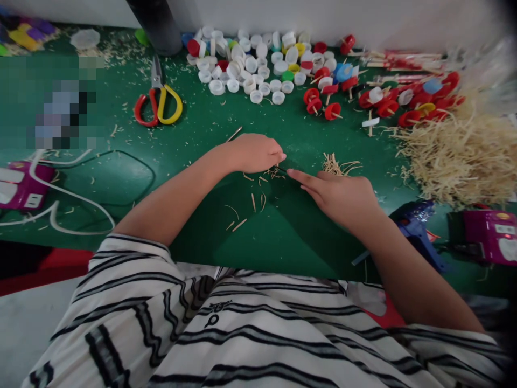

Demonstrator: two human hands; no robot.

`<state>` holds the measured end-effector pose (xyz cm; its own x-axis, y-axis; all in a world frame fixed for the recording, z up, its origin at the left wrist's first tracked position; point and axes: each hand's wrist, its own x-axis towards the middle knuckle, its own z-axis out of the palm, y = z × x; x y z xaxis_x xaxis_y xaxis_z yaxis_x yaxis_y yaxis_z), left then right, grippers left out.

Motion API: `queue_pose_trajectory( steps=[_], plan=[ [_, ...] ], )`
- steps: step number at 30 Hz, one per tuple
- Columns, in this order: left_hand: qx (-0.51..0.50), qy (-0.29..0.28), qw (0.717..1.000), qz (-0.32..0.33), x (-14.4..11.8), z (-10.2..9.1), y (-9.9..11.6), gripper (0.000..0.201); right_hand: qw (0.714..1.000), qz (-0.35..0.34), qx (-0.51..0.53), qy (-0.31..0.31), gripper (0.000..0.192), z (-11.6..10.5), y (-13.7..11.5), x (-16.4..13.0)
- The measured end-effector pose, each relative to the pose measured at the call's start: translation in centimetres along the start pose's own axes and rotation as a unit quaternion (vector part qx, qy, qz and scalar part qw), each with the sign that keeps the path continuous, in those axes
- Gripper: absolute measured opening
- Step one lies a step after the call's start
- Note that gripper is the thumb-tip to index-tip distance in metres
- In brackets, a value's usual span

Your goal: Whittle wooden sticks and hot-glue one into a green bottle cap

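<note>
Viewing remotely through the head camera, I logged both hands at mid tabletop point(283, 242), close together and well out from the striped shirt. Right hand point(343, 198): grip clenched on a thin dark tool point(282, 170), index finger laid forward along it. The tool's short visible end pointed at the left hand point(258, 152), over a small scatter of tan shavings point(271, 173). Left hand: fingers curled together, back of the hand upward (I could not tell what, if anything, that grip grasped). Behind the left wrist I saw the end of a slim metallic rod point(235, 133).

Just beyond the right hand lay a small heap of straw-coloured strips point(333, 164); a far larger tangle of pale fibre point(456, 153) spread to its right. By the right forearm I noted a blue glue gun point(420, 234), partly hidden. Across the back: white bottle caps point(250, 66), red caps on sticks point(333, 111), and, left of them, scissors point(156, 82) with one red and one yellow handle.
</note>
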<state>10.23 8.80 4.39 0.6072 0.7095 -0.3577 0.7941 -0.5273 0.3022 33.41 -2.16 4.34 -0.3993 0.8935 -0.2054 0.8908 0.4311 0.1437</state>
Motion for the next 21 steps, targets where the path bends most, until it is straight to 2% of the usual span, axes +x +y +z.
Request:
queue_pose_trajectory(
  steps=[6,15,21],
  plan=[
    [-0.007,-0.002,1.000,0.021,-0.1,0.0,-0.1,0.054,0.999,-0.004,0.031,-0.013,0.052,-0.1,0.5,-0.2],
    [-0.013,-0.007,1.000,0.016,-0.2,-0.2,-0.1,0.050,0.997,-0.005,0.064,0.044,0.051,0.3,1.7,-0.9],
    [-0.017,-0.009,1.000,0.004,-0.2,-0.2,-0.2,0.051,0.999,-0.003,0.035,0.013,0.052,0.5,1.1,-0.2]
  ],
)
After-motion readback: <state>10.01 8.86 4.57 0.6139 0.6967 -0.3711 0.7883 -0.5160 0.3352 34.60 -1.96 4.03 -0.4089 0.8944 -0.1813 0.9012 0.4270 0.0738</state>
